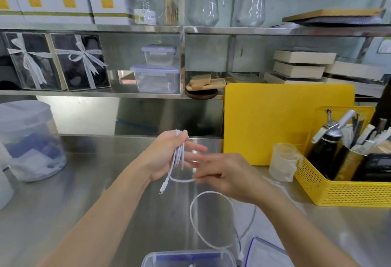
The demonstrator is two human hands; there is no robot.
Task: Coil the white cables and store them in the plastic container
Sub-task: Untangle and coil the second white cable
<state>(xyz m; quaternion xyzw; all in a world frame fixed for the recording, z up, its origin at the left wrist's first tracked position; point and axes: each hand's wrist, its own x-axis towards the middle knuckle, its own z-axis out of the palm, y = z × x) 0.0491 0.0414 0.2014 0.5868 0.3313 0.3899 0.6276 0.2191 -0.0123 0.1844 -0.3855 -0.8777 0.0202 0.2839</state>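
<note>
We see the left hand (pixel 167 156) raised over the middle of the steel bench (pixel 105 203), palm open, with several loops of the white cable (pixel 178 154) wound around its fingers and a plug end dangling below. The right hand (pixel 230 177) pinches the cable's free run just beside it, and the rest hangs in a big loop down to the plastic container (pixel 188 258) at the bench's near edge, lid (pixel 264 252) beside it.
</note>
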